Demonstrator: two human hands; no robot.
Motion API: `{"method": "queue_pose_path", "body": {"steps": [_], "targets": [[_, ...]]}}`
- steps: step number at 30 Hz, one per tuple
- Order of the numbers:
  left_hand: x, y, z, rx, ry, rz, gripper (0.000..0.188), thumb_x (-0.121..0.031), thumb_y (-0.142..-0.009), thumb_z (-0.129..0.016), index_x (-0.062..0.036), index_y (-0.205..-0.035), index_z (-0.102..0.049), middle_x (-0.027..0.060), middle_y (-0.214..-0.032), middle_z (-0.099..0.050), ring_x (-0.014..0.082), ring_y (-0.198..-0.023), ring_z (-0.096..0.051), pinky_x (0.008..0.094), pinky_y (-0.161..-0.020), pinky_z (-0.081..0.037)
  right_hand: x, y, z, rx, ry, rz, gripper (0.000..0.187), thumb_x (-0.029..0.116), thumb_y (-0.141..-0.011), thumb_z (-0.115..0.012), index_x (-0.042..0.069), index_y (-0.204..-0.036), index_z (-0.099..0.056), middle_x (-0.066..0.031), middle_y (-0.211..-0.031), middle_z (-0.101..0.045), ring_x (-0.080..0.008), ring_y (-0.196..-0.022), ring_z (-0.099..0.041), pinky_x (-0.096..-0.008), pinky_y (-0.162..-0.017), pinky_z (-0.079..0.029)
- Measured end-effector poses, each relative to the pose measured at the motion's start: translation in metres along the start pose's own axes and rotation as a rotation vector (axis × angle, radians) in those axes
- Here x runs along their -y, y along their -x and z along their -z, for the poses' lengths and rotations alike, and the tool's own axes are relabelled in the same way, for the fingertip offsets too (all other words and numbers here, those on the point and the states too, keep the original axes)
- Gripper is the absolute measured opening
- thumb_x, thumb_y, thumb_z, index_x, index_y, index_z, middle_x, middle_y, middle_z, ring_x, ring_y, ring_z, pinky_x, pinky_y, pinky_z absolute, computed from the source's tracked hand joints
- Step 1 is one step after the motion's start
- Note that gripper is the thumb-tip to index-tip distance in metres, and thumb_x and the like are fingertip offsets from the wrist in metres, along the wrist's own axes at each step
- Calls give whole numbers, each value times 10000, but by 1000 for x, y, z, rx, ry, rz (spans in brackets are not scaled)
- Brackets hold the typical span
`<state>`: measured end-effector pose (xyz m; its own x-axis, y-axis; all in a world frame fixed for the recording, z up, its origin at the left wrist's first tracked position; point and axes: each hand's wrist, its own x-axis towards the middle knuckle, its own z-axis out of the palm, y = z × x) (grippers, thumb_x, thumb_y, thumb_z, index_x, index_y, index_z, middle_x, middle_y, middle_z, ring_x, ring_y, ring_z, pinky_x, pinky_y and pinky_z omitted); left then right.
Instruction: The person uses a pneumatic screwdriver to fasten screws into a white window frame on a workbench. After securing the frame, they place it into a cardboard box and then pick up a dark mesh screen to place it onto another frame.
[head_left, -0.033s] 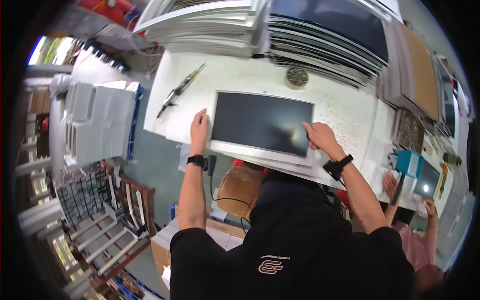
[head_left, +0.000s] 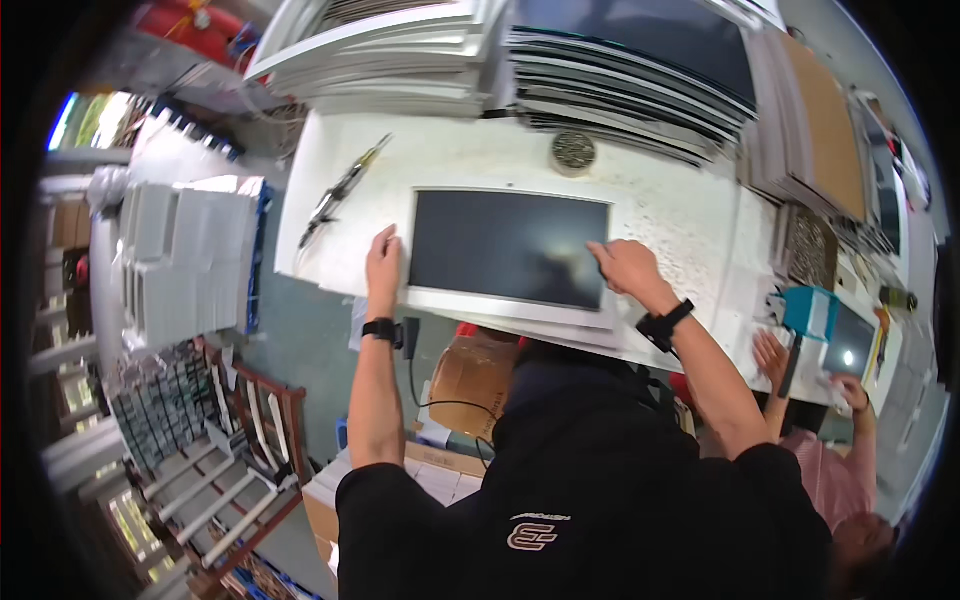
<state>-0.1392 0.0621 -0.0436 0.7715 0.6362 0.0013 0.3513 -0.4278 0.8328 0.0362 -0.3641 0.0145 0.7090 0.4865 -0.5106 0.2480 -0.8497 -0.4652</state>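
A flat monitor screen [head_left: 508, 245], dark with a pale frame, lies face up on the white table in front of me. At its left edge is my left hand [head_left: 383, 265], upright with its fingers bent together; what they hold, if anything, is hidden. My right hand [head_left: 630, 270] is closed at the screen's right edge, its index finger reaching over the frame onto the dark glass and the other fingers curled. Beyond the left hand, a slim screwdriver-like tool [head_left: 345, 192] rests slantwise. A round tin of small metal pieces [head_left: 573, 153] stands behind the screen.
Stacked panels [head_left: 630, 95] and white frames [head_left: 400, 80] line the table's back. Upright boards [head_left: 815, 130] stand at right. Near a teal box [head_left: 808, 312], a co-worker's hand [head_left: 770, 358] is at work. White stacks [head_left: 185, 255] and a cardboard box [head_left: 465, 385] are off the table.
The whole scene has slid slightly left in the picture. Both my hands keep their places at the screen's two sides.
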Motion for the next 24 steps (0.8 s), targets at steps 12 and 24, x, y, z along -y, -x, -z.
{"method": "queue_pose_path", "body": {"steps": [12,24], "targets": [[-177,69,-152,349,-417,-700,584,-209,-934,-705,-50,-1463,-514,202,-1502,-518,410,-1422,-445,507,-1174,-348,-33,22,-7,9,-525,3,449,397,-1058,-513,0,-912,-666,-123,-811,-728,-239,-736,-704,-365,-721,-536],[-172,84,-217,436,-565,-743,635,-293,-987,-607,-75,-1552,-413,164,-1625,-362,386,-1517,-290,578,-1238,-186,-43,29,-23,-148,-544,108,322,325,-992,-631,3,-974,-623,-175,-812,-681,-324,-743,-659,-423,-695,-502]]}}
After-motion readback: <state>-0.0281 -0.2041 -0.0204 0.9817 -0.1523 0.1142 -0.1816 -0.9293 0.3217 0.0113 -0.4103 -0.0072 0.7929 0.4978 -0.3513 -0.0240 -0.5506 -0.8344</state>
